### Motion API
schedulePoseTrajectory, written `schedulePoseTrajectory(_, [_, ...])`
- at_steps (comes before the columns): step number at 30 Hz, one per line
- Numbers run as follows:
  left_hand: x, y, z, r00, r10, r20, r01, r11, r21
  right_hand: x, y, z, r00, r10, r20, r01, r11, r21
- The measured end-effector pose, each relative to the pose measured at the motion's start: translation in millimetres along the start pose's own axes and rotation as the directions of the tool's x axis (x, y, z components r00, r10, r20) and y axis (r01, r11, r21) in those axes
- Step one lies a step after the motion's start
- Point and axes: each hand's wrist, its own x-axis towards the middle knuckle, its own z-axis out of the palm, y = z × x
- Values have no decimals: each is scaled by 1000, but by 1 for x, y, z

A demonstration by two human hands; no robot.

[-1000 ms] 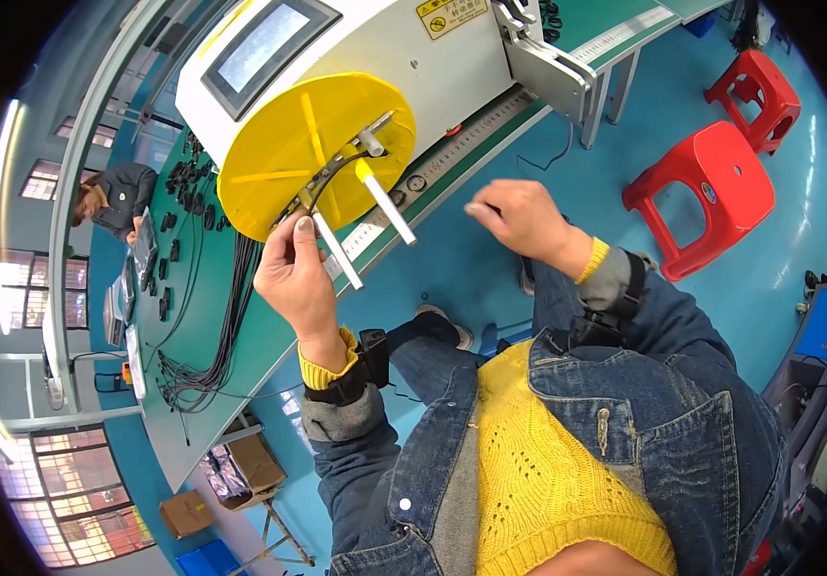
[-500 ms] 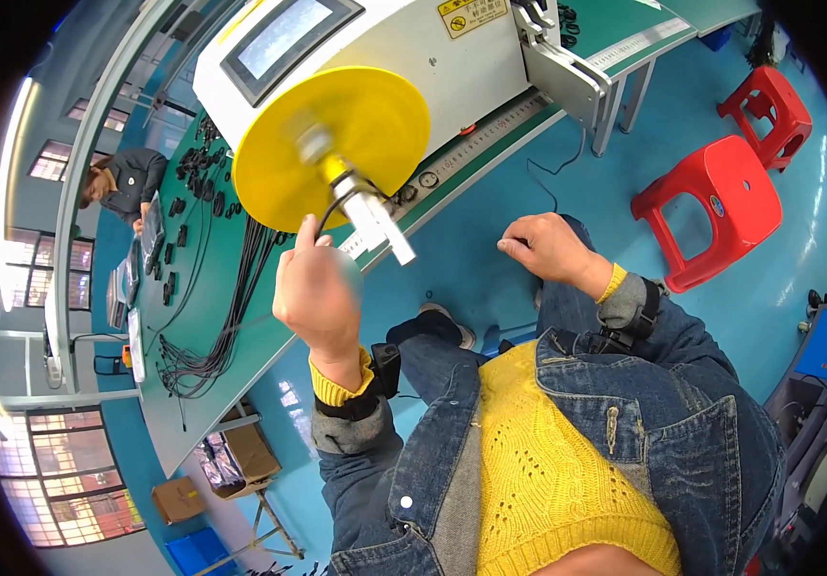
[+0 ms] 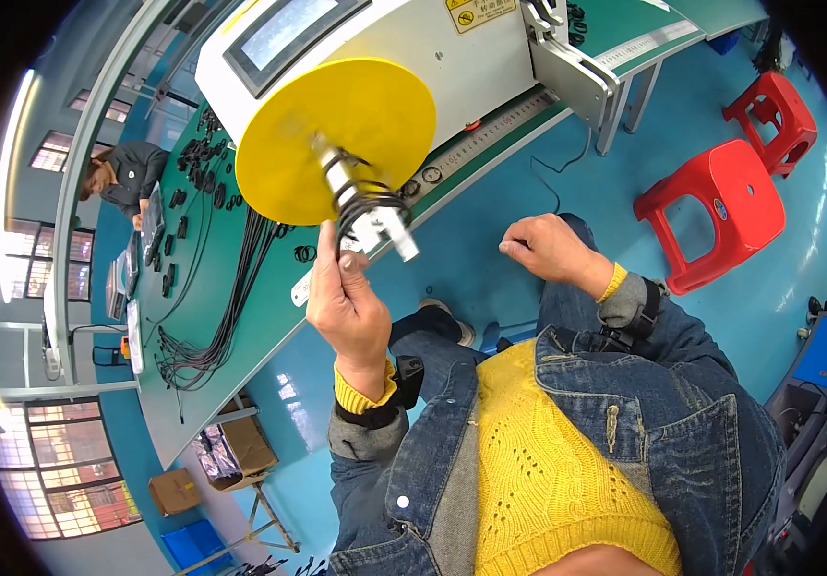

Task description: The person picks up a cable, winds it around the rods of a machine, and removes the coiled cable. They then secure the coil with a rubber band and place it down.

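Observation:
A black cable is wound in loops round the silver spindle of a winding machine, whose round yellow disc stands behind it. Just below the loops is my left hand, index finger pointing up and thumb beside it. A dark strand of the cable runs down between that finger and thumb; their exact hold is partly hidden. My right hand hovers above my knee with its fingers curled in, and nothing shows in it. The spindle is blurred by motion.
The white machine body with its screen sits on a green table. Long black cables and small coils lie there. Red stools stand at the right. Beyond the table, a co-worker handles a dark package.
More cable loops are wound on the spindle, which has turned. My left hand has moved right and slightly down, with its thumb now in sight. My right hand stays in place.

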Motion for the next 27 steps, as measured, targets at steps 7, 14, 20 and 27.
schedulePoseTrajectory(7, [26, 22, 6, 931, 354, 94, -364, 871, 329, 30, -43, -19, 914, -287, -287, 312, 949, 44])
schedulePoseTrajectory(14, [35, 57, -1, 937, 194, 290, -331, 760, 560, 68, -85, -27, 911, -273, -309, 310, 948, 76])
schedulePoseTrajectory(20, [44, 31, -11, 852, 176, 493, -431, 770, 470, 87, -72, -21, 800, -328, -503, 407, 912, 52])
schedulePoseTrajectory(27, [44, 21, -8, 858, 116, 500, -253, 943, 216, 90, -74, -20, 900, -294, -321, 388, 876, 286])
